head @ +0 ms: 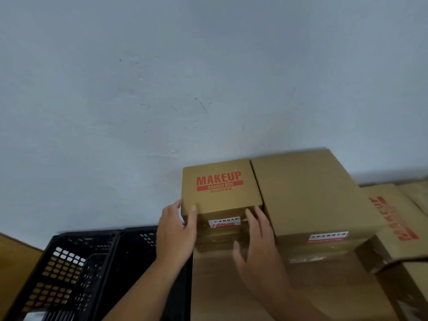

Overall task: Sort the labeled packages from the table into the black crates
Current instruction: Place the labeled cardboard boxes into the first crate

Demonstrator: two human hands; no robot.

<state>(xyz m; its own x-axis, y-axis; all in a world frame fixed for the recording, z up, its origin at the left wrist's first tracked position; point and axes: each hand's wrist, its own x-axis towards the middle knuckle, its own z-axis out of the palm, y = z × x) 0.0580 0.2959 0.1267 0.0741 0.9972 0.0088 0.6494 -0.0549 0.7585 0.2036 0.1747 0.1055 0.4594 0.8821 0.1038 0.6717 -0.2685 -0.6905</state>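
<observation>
1. The small brown cardboard box with red MAKEUP lettering [220, 188] sits on top of a stack of other brown cardboard cartons [220, 286]. Its back is close to the pale grey wall [162, 89], and its right side touches a larger plain brown cardboard box [308, 200].
2. The left hand [178, 228] grips the near left corner of the box, thumb on the front face and fingers wrapped round the left side.
3. The right hand [254, 242] lies with its fingers stretched against the front face near the right corner, just beside the white printed label [224, 222]. It reads as a flat press rather than a clench (motion blur hides whether any fingertip hooks the edge).
4. The black perforated plastic crates [99, 239] stand lower than the box and to its left, on the left hand's side, so the left hand is nearer to them.
5. The lift looks about to begin. The box probably has to come toward the person first, clear of its larger neighbour, and then go left and down. The right hand's flat contact seems the weaker half of the hold.
</observation>
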